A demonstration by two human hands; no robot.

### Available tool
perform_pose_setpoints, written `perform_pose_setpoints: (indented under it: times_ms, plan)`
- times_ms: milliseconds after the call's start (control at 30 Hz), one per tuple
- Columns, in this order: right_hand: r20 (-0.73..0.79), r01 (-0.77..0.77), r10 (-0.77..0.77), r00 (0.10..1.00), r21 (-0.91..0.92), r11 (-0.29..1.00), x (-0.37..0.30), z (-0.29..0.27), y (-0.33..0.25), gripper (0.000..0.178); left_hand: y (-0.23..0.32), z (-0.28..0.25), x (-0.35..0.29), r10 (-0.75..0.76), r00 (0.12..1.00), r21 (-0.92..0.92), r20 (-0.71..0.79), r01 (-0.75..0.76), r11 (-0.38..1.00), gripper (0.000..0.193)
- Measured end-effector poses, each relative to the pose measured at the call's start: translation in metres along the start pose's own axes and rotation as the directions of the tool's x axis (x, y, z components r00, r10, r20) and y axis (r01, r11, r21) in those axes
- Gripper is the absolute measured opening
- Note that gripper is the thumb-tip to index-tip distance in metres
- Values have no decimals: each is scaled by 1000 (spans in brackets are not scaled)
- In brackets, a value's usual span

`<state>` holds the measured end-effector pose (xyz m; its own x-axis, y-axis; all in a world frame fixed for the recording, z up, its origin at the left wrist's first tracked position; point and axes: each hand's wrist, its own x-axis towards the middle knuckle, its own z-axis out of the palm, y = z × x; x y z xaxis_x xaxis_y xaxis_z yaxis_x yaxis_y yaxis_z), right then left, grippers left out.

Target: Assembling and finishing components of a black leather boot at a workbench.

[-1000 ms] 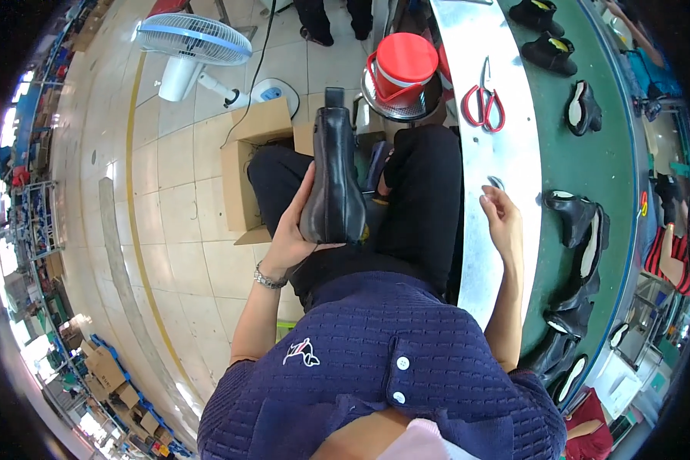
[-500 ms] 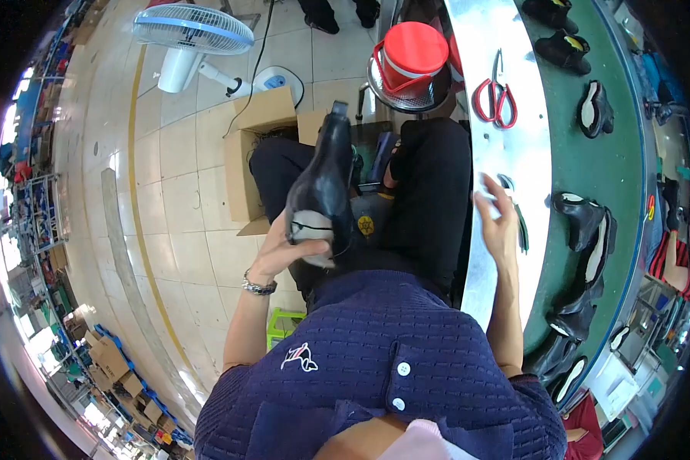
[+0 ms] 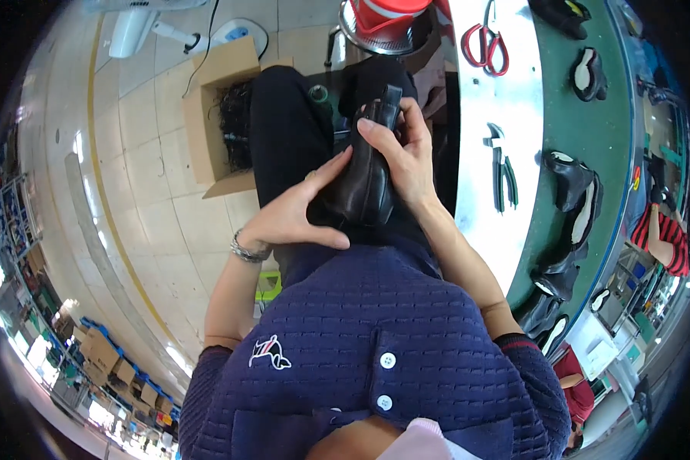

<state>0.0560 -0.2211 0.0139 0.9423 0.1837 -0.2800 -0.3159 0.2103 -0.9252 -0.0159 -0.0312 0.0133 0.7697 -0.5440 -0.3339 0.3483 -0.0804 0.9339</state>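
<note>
A black leather shoe (image 3: 359,188) is over my lap, its rounded end toward my body and a narrow shaft pointing away. My right hand (image 3: 405,157) grips the shaft from the right, thumb on top and fingers round the far side. My left hand (image 3: 287,215) is beside the shoe's left side, thumb and fingers spread wide; the fingertips reach its edge, and whether they press on it I cannot tell. On the metal bench strip to my right lie pliers with dark green handles (image 3: 504,172) and, farther off, red-handled scissors (image 3: 485,50).
Several black shoes (image 3: 571,184) stand on the green belt (image 3: 563,126) beyond the metal strip (image 3: 475,222). An open cardboard box (image 3: 199,138) holding dark scraps sits by my left leg. Ahead are a red bucket (image 3: 383,19) on a stool and a fan (image 3: 134,31).
My right hand has come from the bench to the shoe and now grips its shaft. The left hand has loosened its hold. The shoe has turned over, its pale underside now hidden.
</note>
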Motion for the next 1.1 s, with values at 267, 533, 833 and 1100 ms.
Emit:
perform_pose_setpoints:
  times_ms: [267, 533, 833, 1100]
  plan:
    - [22, 68, -67, 998, -86, 994, 0, 18, 7, 25, 36, -1, 6, -238, 961, -214, -138, 206, 955, 87]
    - [20, 37, -34, 999, -214, 976, 2, 17, 13, 22, 46, -5, 10, -224, 966, 110, -125, 238, 965, 75]
    - [-32, 4, -8, 999, -124, 992, 10, 12, 7, 22, 63, 37, 20, -122, 940, 525, -320, 283, 803, 75]
    - [319, -202, 203, 926, -36, 979, 28, -42, -4, 43, 51, 45, 13, 172, 876, 567, -452, 133, 813, 86]
